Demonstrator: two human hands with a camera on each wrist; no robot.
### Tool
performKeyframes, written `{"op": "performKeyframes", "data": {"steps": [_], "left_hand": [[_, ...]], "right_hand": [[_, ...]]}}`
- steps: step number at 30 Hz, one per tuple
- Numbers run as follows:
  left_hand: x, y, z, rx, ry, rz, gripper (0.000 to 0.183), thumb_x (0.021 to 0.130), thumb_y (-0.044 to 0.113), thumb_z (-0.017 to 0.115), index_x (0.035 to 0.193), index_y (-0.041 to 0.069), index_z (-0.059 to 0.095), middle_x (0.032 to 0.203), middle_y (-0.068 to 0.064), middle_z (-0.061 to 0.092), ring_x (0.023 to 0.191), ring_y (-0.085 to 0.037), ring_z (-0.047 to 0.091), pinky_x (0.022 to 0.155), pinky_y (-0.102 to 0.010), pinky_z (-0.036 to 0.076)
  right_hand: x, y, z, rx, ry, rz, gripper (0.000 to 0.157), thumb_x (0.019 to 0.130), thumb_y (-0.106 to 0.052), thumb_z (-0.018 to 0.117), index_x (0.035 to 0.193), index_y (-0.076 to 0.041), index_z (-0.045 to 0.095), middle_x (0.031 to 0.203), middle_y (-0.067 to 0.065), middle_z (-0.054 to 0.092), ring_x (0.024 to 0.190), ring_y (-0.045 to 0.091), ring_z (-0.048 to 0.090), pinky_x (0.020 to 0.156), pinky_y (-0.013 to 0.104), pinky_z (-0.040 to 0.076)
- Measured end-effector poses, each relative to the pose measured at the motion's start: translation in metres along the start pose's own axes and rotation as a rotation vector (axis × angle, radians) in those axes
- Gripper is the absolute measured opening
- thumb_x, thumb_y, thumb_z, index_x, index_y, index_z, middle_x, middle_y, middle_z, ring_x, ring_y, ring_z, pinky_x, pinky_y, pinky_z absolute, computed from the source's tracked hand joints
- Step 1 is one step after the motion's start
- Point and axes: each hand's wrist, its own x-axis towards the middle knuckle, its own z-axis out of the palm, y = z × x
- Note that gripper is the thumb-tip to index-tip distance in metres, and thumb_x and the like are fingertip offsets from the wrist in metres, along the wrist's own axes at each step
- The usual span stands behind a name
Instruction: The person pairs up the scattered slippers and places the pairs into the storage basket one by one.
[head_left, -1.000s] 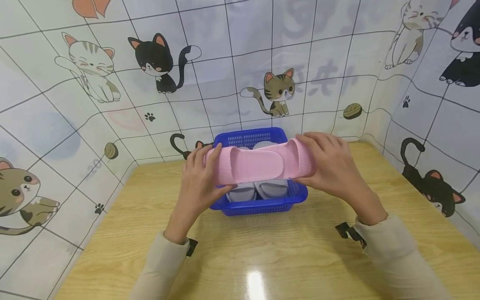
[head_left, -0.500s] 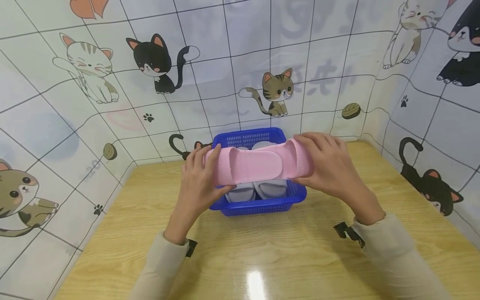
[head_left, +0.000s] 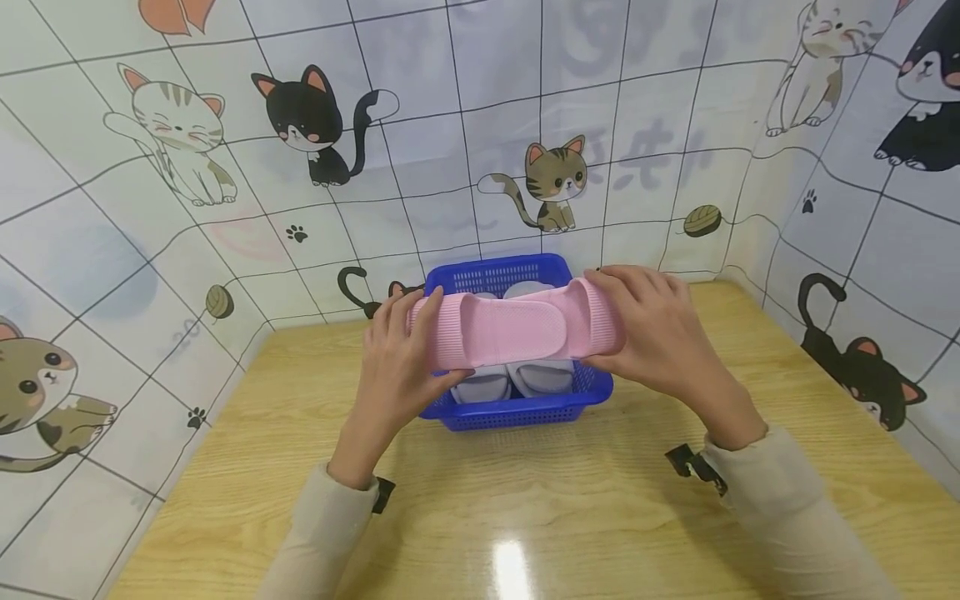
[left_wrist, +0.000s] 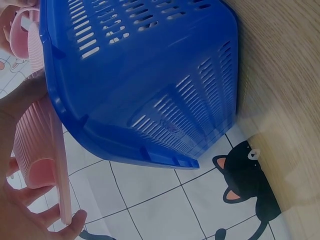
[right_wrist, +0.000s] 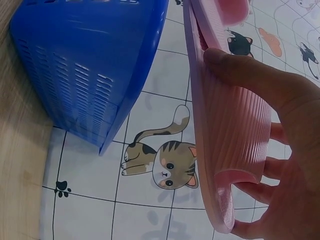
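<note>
A pair of pink slippers (head_left: pixel 521 332) is held level above a blue basket (head_left: pixel 517 415), laid end to end and overlapping in the middle, with a ribbed strap at each end. My left hand (head_left: pixel 397 354) grips the left end, thumb at the near edge and fingers over the strap. Around the right end curls my right hand (head_left: pixel 652 329); in the right wrist view its thumb presses on the ribbed strap (right_wrist: pixel 235 120). Grey slippers (head_left: pixel 543 379) lie in the basket, partly hidden under the pink pair.
The basket stands on a wood-grain table (head_left: pixel 465 492) near the back wall (head_left: pixel 450 200), which has cat drawings on a grid. Walls also bound the table on the left and right. A bright light reflection (head_left: pixel 512 571) shows at the table's front.
</note>
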Motion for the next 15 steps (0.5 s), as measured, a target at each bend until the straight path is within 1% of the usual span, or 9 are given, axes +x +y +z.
{"op": "performKeyframes", "data": {"steps": [7, 15], "left_hand": [[-0.0012, -0.0003, 0.0011, 0.002, -0.002, 0.001, 0.115, 0.062, 0.05, 0.098, 0.156, 0.02, 0.039, 0.151, -0.015, 0.047, 0.141, -0.043, 0.041, 0.104, -0.064, 0.045], [-0.0008, -0.0006, 0.0013, 0.003, 0.019, 0.017, 0.116, 0.061, 0.051, 0.097, 0.156, 0.02, 0.039, 0.15, -0.016, 0.048, 0.141, -0.043, 0.041, 0.102, -0.063, 0.046]], "right_hand": [[-0.0005, -0.0017, 0.0017, -0.011, -0.017, 0.001, 0.105, 0.054, -0.047, 0.1, 0.143, -0.012, 0.056, 0.139, 0.016, 0.059, 0.128, 0.041, 0.051, 0.099, 0.065, 0.041], [0.0, -0.0013, 0.0029, -0.003, -0.002, -0.008, 0.104, 0.054, -0.046, 0.1, 0.143, -0.012, 0.056, 0.139, 0.016, 0.059, 0.129, 0.041, 0.051, 0.099, 0.065, 0.04]]}}
